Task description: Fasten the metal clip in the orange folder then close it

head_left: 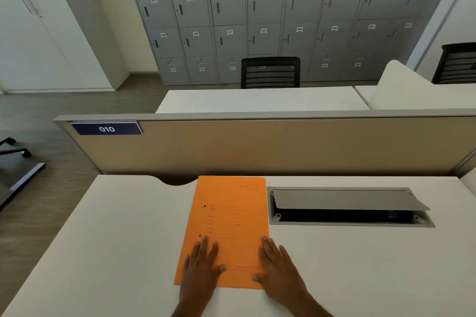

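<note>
Left hand [201,269] flat, fingers spread, palm down on the near left corner of the orange folder [229,229]; grips nothing. Right hand [277,267] also flat and spread, pressing the folder's near right edge, partly on the desk [103,239]. Folder closed, lying flat near the middle of the desk, its far edge reaching the back edge. Metal clip not visible. Just right of the folder, a cable hatch [347,206], lid tilted up. Beyond the back edge, a partition [283,147] labelled 010.

Head view, looking down, desk [103,239] close
</note>
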Demonstrator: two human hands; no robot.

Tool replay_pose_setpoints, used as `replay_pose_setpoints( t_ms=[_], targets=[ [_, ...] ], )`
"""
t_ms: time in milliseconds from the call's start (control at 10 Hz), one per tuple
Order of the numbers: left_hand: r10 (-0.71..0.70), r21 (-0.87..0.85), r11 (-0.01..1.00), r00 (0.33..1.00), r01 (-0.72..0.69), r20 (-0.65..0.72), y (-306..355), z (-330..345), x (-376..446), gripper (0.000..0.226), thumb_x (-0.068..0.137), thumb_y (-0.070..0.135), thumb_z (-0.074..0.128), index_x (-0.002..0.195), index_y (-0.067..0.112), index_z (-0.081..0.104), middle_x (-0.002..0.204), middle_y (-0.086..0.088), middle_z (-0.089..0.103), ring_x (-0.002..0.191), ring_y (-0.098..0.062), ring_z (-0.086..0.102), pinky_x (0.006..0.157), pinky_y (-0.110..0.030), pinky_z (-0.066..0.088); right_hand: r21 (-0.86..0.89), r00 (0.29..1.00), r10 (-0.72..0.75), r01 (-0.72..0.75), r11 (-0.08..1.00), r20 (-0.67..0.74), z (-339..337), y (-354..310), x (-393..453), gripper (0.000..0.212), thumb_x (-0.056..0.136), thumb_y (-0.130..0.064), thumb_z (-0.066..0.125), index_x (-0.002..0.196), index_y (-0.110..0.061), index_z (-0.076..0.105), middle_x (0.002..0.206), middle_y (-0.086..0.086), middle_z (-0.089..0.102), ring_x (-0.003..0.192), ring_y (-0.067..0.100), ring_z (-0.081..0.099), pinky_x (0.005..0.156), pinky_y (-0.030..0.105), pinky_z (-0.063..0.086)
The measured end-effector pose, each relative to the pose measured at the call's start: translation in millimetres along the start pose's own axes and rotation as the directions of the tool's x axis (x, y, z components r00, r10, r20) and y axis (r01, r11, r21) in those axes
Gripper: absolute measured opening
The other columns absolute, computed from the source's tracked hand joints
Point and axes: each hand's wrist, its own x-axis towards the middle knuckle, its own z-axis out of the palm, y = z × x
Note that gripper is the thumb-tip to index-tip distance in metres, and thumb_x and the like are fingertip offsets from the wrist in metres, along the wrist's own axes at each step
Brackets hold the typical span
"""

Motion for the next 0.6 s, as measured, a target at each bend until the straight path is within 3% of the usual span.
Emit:
replay_pose_setpoints(
  t_ms=[100,200,300,400,500,600],
  targets=[
    [0.001,-0.011,1.0,1.0,-0.001,-0.013,0,-1,2,0.124,0.051,0.085,-0.029,0.158,0.029,-0.001,0.168,-0.004,-0.01,0.156,-0.026,-0.004,0.124,-0.051,0.01,0.05,1.0,-0.001,0.0,0.999,0.011,1,1,4,0.083,0.086,-0.067,0.05,0.146,-0.01,0.041,0.16,0.009,0.017,0.146,0.025,0.028,0.115,0.044,0.031],
    [0.007,-0.015,1.0,1.0,-0.007,-0.025,0,-4,2,0.133,0.044,0.087,-0.035,0.158,0.027,-0.001,0.168,-0.006,-0.009,0.156,-0.028,-0.003,0.124,-0.05,0.009,0.087,0.999,-0.002,-0.003,0.996,0.052,3,-1,6,0.083,0.095,-0.06,0.039,0.154,-0.008,0.012,0.164,0.011,-0.007,0.152,0.027,0.0,0.121,0.048,0.004],
    [0.018,-0.042,0.999,0.999,-0.019,-0.034,2,-6,-1,0.133,0.047,0.088,-0.033,0.159,0.023,0.003,0.168,-0.009,-0.005,0.155,-0.031,-0.001,0.124,-0.053,0.01,0.062,0.996,0.041,-0.046,0.997,0.075,-4,-2,3,0.086,0.081,-0.068,0.057,0.141,-0.007,0.049,0.155,0.013,0.035,0.141,0.025,0.04,0.11,0.045,0.038],
    [0.035,-0.119,0.992,0.994,-0.047,-0.107,8,-13,-5,0.126,0.065,0.087,-0.02,0.155,0.012,0.028,0.164,-0.018,0.018,0.151,-0.04,0.021,0.119,-0.059,0.02,0.101,1.0,0.002,-0.002,0.995,0.005,3,1,6,0.082,0.093,-0.059,0.046,0.151,-0.004,0.028,0.162,0.016,0.016,0.149,0.031,0.02,0.118,0.051,0.021],
    [0.084,-0.17,0.979,0.98,-0.115,-0.178,15,-10,-21,0.112,0.081,0.077,-0.011,0.148,0.005,0.043,0.158,-0.02,0.033,0.147,-0.041,0.03,0.119,-0.056,0.021,0.132,1.0,-0.001,0.002,0.991,-0.008,5,0,-6,0.072,0.101,-0.051,0.026,0.155,-0.009,0.003,0.164,0.012,-0.009,0.151,0.029,-0.004,0.122,0.047,0.0],
    [0.111,-0.178,0.973,0.973,-0.148,-0.203,26,4,-35,0.099,0.092,0.067,-0.007,0.148,0.0,0.039,0.159,-0.019,0.032,0.149,-0.039,0.028,0.12,-0.052,0.019,0.153,0.998,0.007,0.003,0.988,-0.067,12,-3,-21,0.07,0.101,-0.05,0.02,0.155,-0.01,0.002,0.165,0.012,-0.006,0.151,0.029,-0.002,0.122,0.047,0.003]
  ],
)
